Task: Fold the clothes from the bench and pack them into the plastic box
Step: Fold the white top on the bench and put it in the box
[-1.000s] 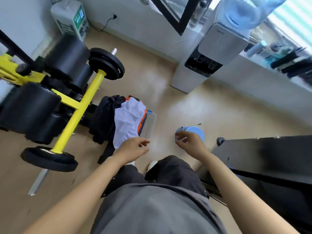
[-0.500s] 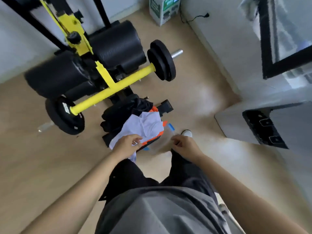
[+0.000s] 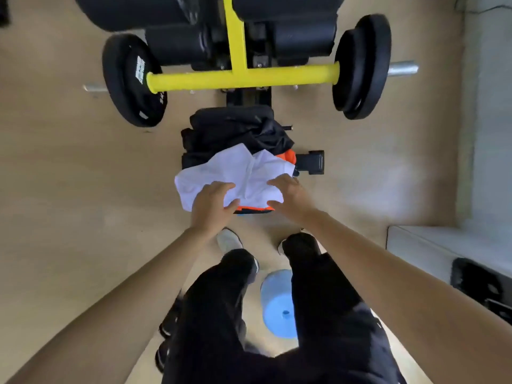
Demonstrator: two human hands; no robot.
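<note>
A crumpled white garment [image 3: 243, 173] tops a pile at the near end of the bench. A black garment [image 3: 235, 131] lies behind it, and an orange one [image 3: 289, 156] peeks out underneath. My left hand [image 3: 212, 203] grips the white garment's near left part, fingers curled over it. My right hand [image 3: 291, 194] holds its near right edge between fingers and thumb. Of the plastic box only a sliver of blue [image 3: 243, 213] shows under the pile, between my hands.
A yellow bar [image 3: 241, 76] with black weight plates [image 3: 133, 79] crosses just beyond the pile, with black bench pads behind it. A blue round object [image 3: 278, 303] sits on the floor between my legs. A white water dispenser [image 3: 432, 253] stands at right.
The view has swung to face the bench head-on. My right hand moved from beside the pile onto the white garment. My left hand stayed on that garment.
</note>
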